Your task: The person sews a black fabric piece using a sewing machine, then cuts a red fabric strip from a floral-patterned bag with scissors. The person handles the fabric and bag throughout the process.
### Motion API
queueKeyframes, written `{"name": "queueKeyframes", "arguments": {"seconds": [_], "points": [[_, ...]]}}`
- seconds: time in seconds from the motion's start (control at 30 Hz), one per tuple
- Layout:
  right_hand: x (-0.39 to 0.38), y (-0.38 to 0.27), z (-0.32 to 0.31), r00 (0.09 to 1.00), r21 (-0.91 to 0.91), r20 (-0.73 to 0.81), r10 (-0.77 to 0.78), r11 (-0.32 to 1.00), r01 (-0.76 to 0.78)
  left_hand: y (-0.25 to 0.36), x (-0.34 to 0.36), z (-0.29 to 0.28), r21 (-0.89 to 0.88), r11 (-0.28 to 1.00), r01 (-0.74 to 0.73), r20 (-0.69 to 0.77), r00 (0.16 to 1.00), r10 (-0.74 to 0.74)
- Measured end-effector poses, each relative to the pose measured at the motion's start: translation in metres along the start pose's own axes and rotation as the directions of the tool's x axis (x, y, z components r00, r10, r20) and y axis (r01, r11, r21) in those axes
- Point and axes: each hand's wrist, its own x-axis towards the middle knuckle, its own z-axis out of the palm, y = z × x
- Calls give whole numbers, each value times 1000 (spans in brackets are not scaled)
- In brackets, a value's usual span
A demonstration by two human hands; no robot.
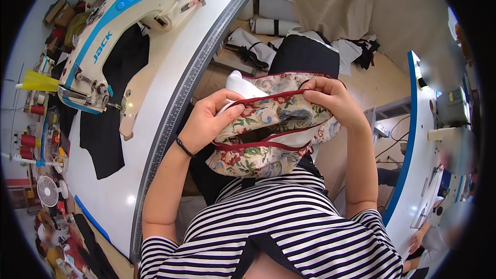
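A floral tapestry bag with dark red binding along its edges lies over my lap, its mouth gaping between two bound rims. My left hand pinches the far rim near its left end, thumb on top. Farther right on that same rim, my right hand grips the red binding between thumb and fingers. The stretch of binding between both hands is pulled fairly straight. White fabric shows behind the far rim, and more white lining appears inside the opening. The fingers beneath the cloth are partly hidden.
A white and blue sewing machine stands on the table at my left, with black fabric pieces by its needle. Fabric bundles lie on the floor ahead. At right are another blue-edged table and a person's hand.
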Motion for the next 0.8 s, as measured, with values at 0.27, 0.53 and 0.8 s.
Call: {"name": "queueKeyframes", "arguments": {"seconds": [0.27,0.53,0.8], "points": [[21,47,-7,970,142,231,75,984,-110,-29,0,-8,-145,976,162,5,987,-163],[25,64,-8,955,192,278,102,968,-160,-54,3,-16,-236,950,205,54,979,-198],[25,66,-7,959,204,263,106,965,-162,-56,4,-16,-254,939,234,77,972,-222]]}}
